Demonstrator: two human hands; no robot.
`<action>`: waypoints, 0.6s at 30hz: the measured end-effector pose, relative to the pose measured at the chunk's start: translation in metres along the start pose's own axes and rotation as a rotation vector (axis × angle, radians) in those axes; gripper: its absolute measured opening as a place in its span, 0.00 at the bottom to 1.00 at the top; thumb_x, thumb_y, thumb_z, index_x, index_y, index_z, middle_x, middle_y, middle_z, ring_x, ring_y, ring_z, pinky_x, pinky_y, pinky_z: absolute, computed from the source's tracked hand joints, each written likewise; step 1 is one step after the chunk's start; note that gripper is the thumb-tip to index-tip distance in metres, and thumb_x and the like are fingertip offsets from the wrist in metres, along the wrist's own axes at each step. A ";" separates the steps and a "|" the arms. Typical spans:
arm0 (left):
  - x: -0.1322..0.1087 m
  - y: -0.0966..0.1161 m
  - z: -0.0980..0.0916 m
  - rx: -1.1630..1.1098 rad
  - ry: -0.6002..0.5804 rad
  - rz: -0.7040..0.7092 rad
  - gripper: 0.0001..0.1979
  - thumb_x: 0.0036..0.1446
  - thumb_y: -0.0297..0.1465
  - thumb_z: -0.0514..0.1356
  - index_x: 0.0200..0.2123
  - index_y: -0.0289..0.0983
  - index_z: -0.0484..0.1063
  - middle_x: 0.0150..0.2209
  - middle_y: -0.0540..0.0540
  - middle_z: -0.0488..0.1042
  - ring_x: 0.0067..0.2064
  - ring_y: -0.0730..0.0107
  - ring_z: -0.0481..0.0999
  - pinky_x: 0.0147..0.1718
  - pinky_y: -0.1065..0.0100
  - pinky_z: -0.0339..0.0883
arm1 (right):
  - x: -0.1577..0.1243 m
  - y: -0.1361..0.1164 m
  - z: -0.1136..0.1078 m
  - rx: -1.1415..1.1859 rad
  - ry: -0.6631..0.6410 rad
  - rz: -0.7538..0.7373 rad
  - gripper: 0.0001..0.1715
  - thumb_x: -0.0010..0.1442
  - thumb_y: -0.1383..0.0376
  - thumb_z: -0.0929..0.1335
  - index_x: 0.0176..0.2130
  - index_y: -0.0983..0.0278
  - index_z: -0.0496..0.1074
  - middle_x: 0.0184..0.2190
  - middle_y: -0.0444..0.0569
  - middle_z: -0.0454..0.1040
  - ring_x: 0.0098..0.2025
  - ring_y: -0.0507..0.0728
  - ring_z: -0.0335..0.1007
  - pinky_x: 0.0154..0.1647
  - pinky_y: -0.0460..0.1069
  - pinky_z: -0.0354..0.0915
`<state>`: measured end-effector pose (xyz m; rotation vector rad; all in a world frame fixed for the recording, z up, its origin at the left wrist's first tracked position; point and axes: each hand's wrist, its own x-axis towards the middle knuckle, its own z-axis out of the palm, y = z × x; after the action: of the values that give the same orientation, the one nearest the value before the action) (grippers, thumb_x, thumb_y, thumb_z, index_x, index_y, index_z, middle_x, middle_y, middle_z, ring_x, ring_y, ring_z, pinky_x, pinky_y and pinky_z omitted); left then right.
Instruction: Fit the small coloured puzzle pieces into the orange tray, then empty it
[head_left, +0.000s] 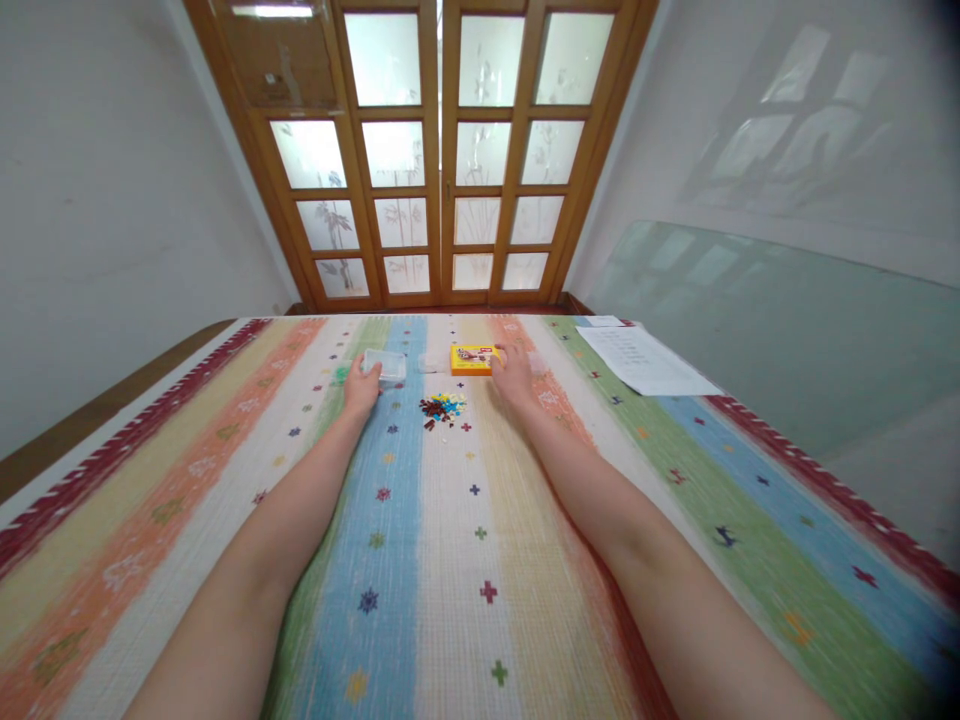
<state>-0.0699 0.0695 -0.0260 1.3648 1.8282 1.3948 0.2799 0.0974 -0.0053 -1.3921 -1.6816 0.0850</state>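
Observation:
My left hand (362, 386) grips the near left side of a clear plastic container (390, 366), thumb at its rim. Something green (341, 374) shows just left of that hand, too small to name. My right hand (514, 375) has its fingers at the right end of a flat yellow box (471, 360) with a printed picture on it. Between the hands, and a little nearer to me, lies a loose pile of small pieces (442, 408) in brown, blue, yellow and white. Another clear plastic item (433, 362) sits left of the yellow box.
A striped, patterned tablecloth (450, 600) covers the long table. White printed sheets (641, 362) lie at the far right, near a glass panel (787, 370) against the wall. Wooden doors with glass panes (442, 160) stand beyond the far edge.

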 end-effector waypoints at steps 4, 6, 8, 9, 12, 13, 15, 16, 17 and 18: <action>0.000 0.001 0.000 0.161 0.089 0.086 0.32 0.66 0.42 0.61 0.68 0.35 0.65 0.56 0.34 0.78 0.52 0.51 0.81 0.55 0.54 0.71 | 0.004 0.013 -0.006 -0.141 0.016 0.126 0.20 0.68 0.62 0.61 0.53 0.65 0.76 0.54 0.61 0.75 0.56 0.67 0.68 0.62 0.61 0.62; -0.002 0.005 0.002 0.219 0.106 0.108 0.31 0.66 0.43 0.60 0.67 0.35 0.66 0.59 0.32 0.77 0.57 0.47 0.78 0.60 0.52 0.67 | 0.003 0.017 -0.008 -0.203 0.019 0.177 0.21 0.69 0.61 0.62 0.53 0.65 0.76 0.53 0.62 0.75 0.56 0.68 0.68 0.61 0.62 0.60; -0.004 0.011 0.004 0.250 0.105 0.079 0.31 0.67 0.45 0.59 0.67 0.35 0.66 0.57 0.31 0.78 0.58 0.45 0.78 0.59 0.50 0.67 | 0.003 0.018 -0.008 -0.250 0.005 0.209 0.21 0.69 0.61 0.62 0.54 0.66 0.77 0.52 0.63 0.75 0.56 0.68 0.68 0.60 0.62 0.60; -0.005 0.014 0.006 0.261 0.103 0.062 0.31 0.67 0.46 0.58 0.67 0.35 0.66 0.55 0.30 0.79 0.57 0.44 0.79 0.58 0.50 0.67 | 0.002 0.019 -0.008 -0.271 -0.010 0.214 0.21 0.69 0.61 0.62 0.54 0.66 0.77 0.52 0.63 0.75 0.56 0.69 0.68 0.60 0.62 0.59; -0.006 0.022 0.011 0.296 0.097 0.052 0.31 0.67 0.46 0.57 0.67 0.34 0.65 0.51 0.29 0.80 0.56 0.42 0.79 0.57 0.49 0.67 | 0.001 0.018 -0.005 -0.322 -0.071 0.194 0.21 0.70 0.62 0.62 0.53 0.66 0.78 0.52 0.66 0.75 0.56 0.70 0.68 0.59 0.63 0.59; -0.006 0.025 0.013 0.319 0.094 0.062 0.32 0.67 0.46 0.58 0.66 0.33 0.65 0.51 0.28 0.80 0.57 0.41 0.79 0.57 0.49 0.67 | 0.001 0.018 -0.005 -0.337 -0.090 0.179 0.20 0.70 0.62 0.62 0.52 0.66 0.79 0.52 0.66 0.76 0.55 0.70 0.68 0.59 0.63 0.59; -0.007 0.030 0.017 0.399 0.091 0.089 0.32 0.67 0.45 0.59 0.66 0.31 0.65 0.55 0.24 0.77 0.58 0.39 0.78 0.56 0.49 0.67 | 0.000 0.019 -0.006 -0.366 -0.122 0.138 0.21 0.71 0.62 0.62 0.52 0.66 0.79 0.52 0.67 0.76 0.56 0.71 0.68 0.59 0.63 0.59; -0.008 0.032 0.019 0.457 0.093 0.099 0.32 0.67 0.44 0.59 0.67 0.30 0.64 0.57 0.23 0.75 0.58 0.39 0.77 0.56 0.49 0.68 | -0.001 0.021 -0.008 -0.383 -0.140 0.108 0.21 0.72 0.61 0.61 0.52 0.65 0.79 0.52 0.67 0.76 0.56 0.71 0.68 0.59 0.63 0.59; -0.009 0.034 0.020 0.525 0.093 0.102 0.32 0.67 0.44 0.58 0.67 0.31 0.64 0.59 0.23 0.74 0.58 0.39 0.77 0.55 0.50 0.68 | -0.001 0.023 -0.012 -0.402 -0.162 0.073 0.22 0.72 0.61 0.60 0.53 0.65 0.79 0.52 0.66 0.76 0.56 0.70 0.68 0.59 0.62 0.59; -0.010 0.036 0.022 0.594 0.089 0.101 0.30 0.68 0.44 0.57 0.67 0.32 0.64 0.60 0.24 0.72 0.58 0.39 0.77 0.54 0.50 0.69 | -0.002 0.026 -0.016 -0.418 -0.188 0.033 0.23 0.73 0.60 0.60 0.54 0.64 0.78 0.53 0.65 0.76 0.57 0.70 0.68 0.60 0.62 0.59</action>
<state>-0.0324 0.0698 -0.0034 1.7117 2.3816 1.0014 0.3099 0.0982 -0.0123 -1.7657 -1.9063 -0.1290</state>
